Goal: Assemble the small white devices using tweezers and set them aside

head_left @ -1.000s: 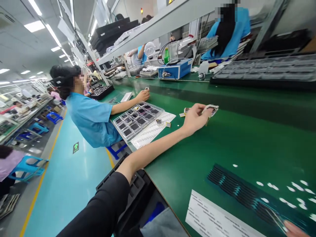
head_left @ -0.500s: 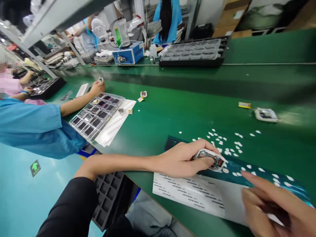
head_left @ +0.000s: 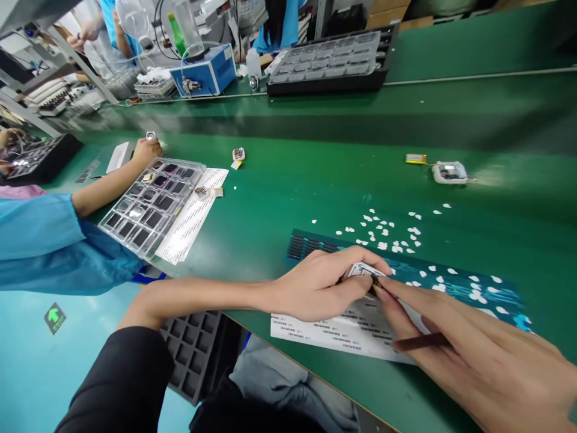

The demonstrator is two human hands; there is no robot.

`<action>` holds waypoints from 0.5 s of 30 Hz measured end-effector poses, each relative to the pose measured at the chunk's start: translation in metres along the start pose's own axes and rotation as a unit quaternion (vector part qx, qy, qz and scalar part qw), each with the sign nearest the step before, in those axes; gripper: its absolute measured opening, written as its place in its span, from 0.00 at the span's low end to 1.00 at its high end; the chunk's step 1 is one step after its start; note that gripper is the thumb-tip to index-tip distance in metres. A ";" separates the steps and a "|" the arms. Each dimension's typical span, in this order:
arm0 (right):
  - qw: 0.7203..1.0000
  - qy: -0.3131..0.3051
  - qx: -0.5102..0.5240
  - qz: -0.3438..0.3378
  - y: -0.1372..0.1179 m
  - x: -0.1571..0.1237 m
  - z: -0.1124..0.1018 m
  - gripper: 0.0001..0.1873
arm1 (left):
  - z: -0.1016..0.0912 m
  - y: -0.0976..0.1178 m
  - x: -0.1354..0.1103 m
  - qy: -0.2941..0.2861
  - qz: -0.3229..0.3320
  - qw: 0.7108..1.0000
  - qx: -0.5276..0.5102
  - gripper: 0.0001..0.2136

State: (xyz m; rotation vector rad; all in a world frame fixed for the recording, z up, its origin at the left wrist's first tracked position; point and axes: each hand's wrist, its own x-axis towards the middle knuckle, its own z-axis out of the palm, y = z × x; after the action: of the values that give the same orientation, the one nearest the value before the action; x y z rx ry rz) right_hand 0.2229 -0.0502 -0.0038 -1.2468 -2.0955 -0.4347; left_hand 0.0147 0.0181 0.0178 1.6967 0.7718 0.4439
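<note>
My left hand (head_left: 320,291) grips a small white device casing (head_left: 359,270) with electronics inside, between thumb and fingers. At the casing's right end, the thumb and index finger of my right hand (head_left: 469,337) are pressed together over a small dark part. Exactly what they pinch is hidden. A dark brown strip-like shape (head_left: 424,341) shows under the right fingers; I cannot tell what it is. Below both hands lies a white sheet of printed labels (head_left: 311,332). A teal film strip (head_left: 311,243) with black bars and scattered white stickers (head_left: 439,287) runs behind them.
More white bits (head_left: 383,245) dot the green bench. Farther back lies an opened casing (head_left: 451,173) wired to a battery (head_left: 415,159). To the left, a co-worker's arm (head_left: 112,180) reaches over a clear compartment tray (head_left: 148,207). A black tray (head_left: 329,66) stands behind.
My right hand has moved left and up from the teal strip to the casing, its fingertips now touching it. My left hand still holds the casing. The view has shifted slightly.
</note>
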 end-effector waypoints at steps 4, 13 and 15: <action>0.999 -0.033 0.019 -0.002 0.004 0.000 0.004 0.10 | 0.000 0.001 0.000 -0.002 0.004 0.999 0.036 0.15; 1.000 -0.020 0.002 -0.004 0.018 -0.002 0.004 0.22 | -0.005 0.001 0.002 0.038 0.012 0.998 0.055 0.11; 0.999 -0.033 0.005 0.012 0.018 -0.003 0.000 0.26 | -0.004 0.001 0.001 0.027 0.017 0.998 0.060 0.11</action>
State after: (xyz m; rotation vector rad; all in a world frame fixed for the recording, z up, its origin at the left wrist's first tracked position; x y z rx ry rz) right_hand 0.2396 -0.0438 -0.0067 -1.2950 -2.1328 -0.3773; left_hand 0.0135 0.0215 0.0194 1.8181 0.8243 0.4760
